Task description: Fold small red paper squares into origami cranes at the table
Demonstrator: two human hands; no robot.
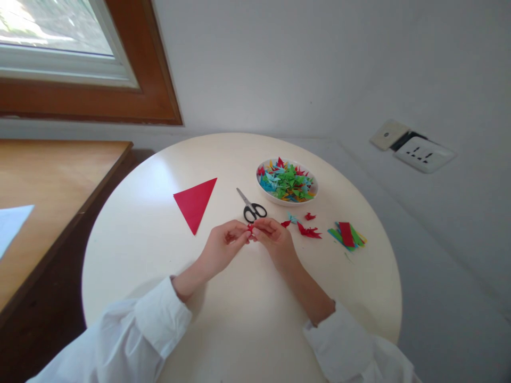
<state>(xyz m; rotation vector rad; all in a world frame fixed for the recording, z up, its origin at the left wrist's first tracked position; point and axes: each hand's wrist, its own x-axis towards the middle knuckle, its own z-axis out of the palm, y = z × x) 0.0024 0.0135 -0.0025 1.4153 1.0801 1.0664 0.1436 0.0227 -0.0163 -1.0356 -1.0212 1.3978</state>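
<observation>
Between my fingertips is a small piece of folded red paper (251, 227). My left hand (227, 240) pinches it from the left side, and my right hand (275, 239) pinches it from the right. Both hands are closed on it, so most of its shape is hidden. Just beyond them lie scissors (254, 206) with black handles, blades pointing away. Right of my right hand are several small folded paper cranes, red (308, 231) and light blue (293, 218). A large red paper triangle (195, 205) lies flat to the left of the scissors.
A white oval bowl (276, 200) heaped with colourful folded paper cranes (290, 182) stands at the back right of the round white table (131, 234). A stack of coloured paper strips (346, 234) lies near the right edge. A wall socket (423, 152) and a wooden desk (59, 170) flank it.
</observation>
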